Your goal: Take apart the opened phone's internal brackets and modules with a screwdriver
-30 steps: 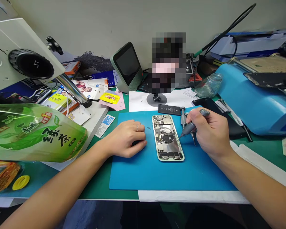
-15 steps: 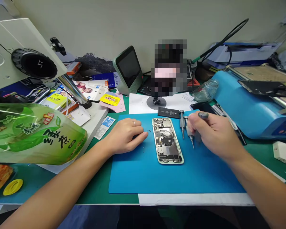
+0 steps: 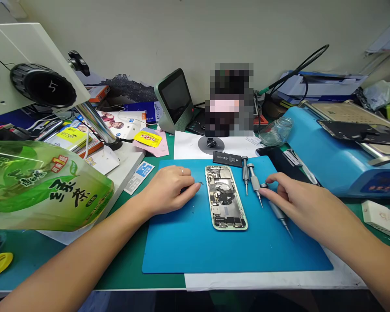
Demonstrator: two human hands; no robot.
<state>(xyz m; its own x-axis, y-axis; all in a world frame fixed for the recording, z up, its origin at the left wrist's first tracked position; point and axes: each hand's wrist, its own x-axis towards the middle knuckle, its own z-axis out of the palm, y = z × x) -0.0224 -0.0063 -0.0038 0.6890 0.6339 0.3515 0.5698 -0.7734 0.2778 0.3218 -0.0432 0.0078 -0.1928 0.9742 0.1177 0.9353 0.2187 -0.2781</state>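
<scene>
An opened phone (image 3: 225, 197) with its insides showing lies face up on the blue mat (image 3: 195, 247). My left hand (image 3: 170, 190) rests palm down on the mat just left of it, fingers loosely bent and holding nothing I can see, with tiny screws (image 3: 198, 184) at its fingertips. My right hand (image 3: 292, 201) lies low on the mat to the phone's right. Its thumb and fingers close on the cap end of a grey screwdriver (image 3: 277, 212) that lies flat under the hand. Two more screwdrivers (image 3: 245, 171) (image 3: 255, 182) lie side by side between the phone and this hand.
A black battery (image 3: 227, 159) lies behind the phone. A microscope (image 3: 35, 73) and a green tea bag (image 3: 42, 186) fill the left. A small screen device (image 3: 175, 99), a glass jar (image 3: 276, 130) and a blue machine (image 3: 338, 147) stand at the back and right.
My right hand has drawn the screwdriver away from the phone and lowered it flat onto the mat to the right. My left hand has stayed put.
</scene>
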